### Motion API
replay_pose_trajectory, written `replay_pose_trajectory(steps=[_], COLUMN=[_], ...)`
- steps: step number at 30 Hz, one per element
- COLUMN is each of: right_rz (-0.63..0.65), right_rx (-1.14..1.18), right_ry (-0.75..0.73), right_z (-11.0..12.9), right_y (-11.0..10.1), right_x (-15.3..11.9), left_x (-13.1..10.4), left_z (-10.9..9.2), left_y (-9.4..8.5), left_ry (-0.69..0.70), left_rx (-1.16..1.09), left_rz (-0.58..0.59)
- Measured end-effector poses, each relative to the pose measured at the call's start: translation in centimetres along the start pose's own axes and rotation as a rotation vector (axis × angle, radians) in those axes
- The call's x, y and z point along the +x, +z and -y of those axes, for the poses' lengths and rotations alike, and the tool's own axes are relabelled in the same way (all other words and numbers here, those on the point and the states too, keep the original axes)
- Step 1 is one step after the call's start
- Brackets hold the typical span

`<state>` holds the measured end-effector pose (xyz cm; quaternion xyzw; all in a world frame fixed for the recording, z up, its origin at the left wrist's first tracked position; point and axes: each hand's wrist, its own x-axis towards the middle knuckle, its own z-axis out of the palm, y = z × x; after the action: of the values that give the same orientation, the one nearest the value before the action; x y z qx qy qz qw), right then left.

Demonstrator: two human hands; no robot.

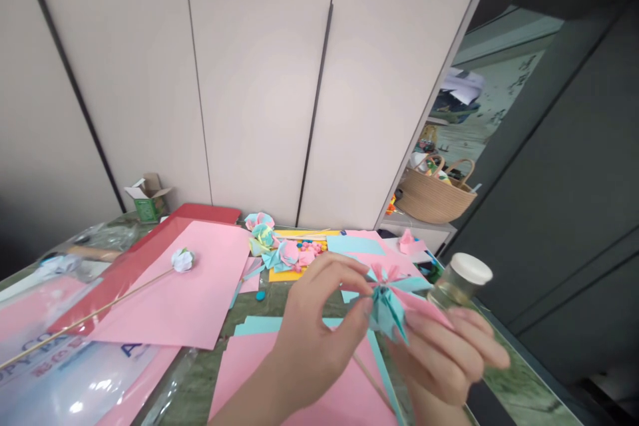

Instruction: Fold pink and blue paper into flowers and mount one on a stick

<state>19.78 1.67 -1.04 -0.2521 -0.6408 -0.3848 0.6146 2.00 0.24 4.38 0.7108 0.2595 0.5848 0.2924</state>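
Note:
A folded paper flower (388,311) in light blue and pink is held up over the table between both hands. My left hand (322,326) pinches its left edge with thumb and fingertips. On the other side, the fingers of my right hand (444,353) are closed around the pink and blue petals from below. A thin wooden stick (372,379) slants beneath the hands; whether it joins the flower is hidden. Below lies a stack of pink sheets (249,373) with light blue sheets (267,326) under it.
At left, a white paper flower on a stick (182,259) rests on a pink sheet (210,306) and a red folder (210,214). Several paper flowers (263,238) sit behind, near a yellow sheet (284,275). A jar with a white lid (470,269) stands right.

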Motion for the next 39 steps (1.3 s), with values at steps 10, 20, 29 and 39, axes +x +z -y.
replay_pose_trajectory(steps=[10,20,29,39], right_rz=[0.05,0.103,0.111,0.108], right_rx=[0.309,0.473,0.436,0.285], right_ry=[0.051,0.259,0.273,0.09], right_z=[0.2,-0.3,0.5,0.7], right_y=[1.4,1.3,1.0,0.9], right_x=[2.6,2.9,3.3,3.6], left_x=[0.6,1.3,1.3,1.1], left_z=[-0.1,1.5,1.4,1.7], left_y=[-2.8,-2.6,-1.7,-1.4], left_ry=[-0.107,0.108,0.13,0.037], left_rx=[0.055,-0.079,-0.067,-0.151], left_rz=[0.242,0.303,0.231,0.198])
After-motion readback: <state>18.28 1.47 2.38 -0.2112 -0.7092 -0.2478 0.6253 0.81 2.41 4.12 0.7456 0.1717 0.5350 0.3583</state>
